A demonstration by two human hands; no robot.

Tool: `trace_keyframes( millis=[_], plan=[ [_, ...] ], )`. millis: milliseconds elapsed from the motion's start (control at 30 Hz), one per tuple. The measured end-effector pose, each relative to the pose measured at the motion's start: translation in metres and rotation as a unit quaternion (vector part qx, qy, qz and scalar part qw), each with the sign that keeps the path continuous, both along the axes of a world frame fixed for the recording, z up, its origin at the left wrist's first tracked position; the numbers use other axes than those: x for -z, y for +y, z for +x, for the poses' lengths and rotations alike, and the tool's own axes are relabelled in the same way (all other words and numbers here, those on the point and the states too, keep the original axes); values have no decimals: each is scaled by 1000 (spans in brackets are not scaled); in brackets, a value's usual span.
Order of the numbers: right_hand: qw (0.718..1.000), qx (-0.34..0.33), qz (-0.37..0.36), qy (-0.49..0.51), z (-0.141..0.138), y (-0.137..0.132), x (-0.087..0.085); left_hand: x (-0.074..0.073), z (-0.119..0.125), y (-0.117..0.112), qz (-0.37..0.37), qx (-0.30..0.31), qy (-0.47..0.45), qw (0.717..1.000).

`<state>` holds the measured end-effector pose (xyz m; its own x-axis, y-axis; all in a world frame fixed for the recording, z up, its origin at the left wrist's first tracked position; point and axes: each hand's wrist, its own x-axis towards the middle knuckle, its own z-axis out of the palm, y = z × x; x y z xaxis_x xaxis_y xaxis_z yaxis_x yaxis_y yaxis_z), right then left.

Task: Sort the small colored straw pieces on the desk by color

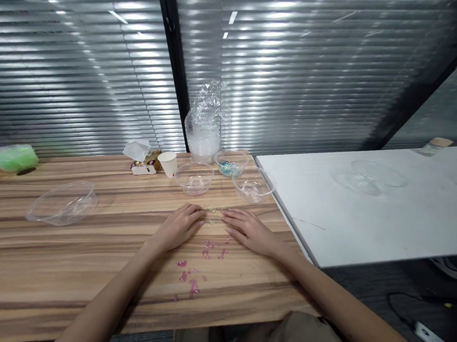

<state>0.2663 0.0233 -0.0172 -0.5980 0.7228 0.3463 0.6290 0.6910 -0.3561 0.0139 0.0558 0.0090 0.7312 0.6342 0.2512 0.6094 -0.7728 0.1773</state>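
My left hand (180,226) and my right hand (248,230) lie flat on the wooden table (54,243), fingers stretched toward each other. Between the fingertips sits a small heap of pale yellow-green beads (214,212). Pink beads (210,250) lie scattered on the wood just in front of the hands, with more pink beads (190,279) closer to me. Beyond the hands stand three clear plastic bowls: one (194,177) at the left, one (253,185) at the right, and one (231,162) behind holding blue beads.
A larger clear bowl (64,202) sits at the left. A paper cup (168,163), crumpled tissue (137,149), a small box (143,169) and a bagged stack of clear bowls (204,123) stand at the back. A white table (384,211) adjoins on the right. Green bag (10,156) far left.
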Motion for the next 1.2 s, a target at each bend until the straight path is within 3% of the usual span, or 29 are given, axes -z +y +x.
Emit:
trace_keyframes(
  millis=[1200],
  plan=[
    [1000, -2, -13, -4, 1, 1, -2, -3, 2, -1, -11, -3, 10, 1000]
  ],
)
